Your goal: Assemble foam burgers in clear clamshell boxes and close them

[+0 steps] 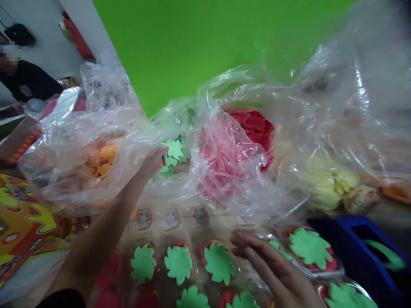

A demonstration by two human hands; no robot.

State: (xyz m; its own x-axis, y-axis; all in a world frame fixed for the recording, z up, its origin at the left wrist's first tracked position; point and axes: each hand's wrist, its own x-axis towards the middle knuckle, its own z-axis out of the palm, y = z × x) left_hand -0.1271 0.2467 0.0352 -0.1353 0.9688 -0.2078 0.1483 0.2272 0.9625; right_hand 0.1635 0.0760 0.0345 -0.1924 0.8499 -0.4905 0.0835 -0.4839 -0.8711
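Observation:
My left hand [154, 161] reaches forward into a clear plastic bag [180, 128] holding green leaf-shaped cutouts [174, 150]; its fingers curl round the cutouts at the bag's mouth. My right hand [272, 265] lies flat with fingers stretched out on a clear plastic tray [180, 222], beside red pieces topped with green cutouts [218, 262]. Several such topped pieces fill the tray's pockets [178, 262].
Clear bags hold orange pieces [104, 158], red pieces [237, 145] and yellow pieces [327, 184]. A blue bin [349, 248] sits at the right. A colourful printed sheet [28, 222] lies at left. A person in black [28, 81] is at far left. Green wall [199, 38] behind.

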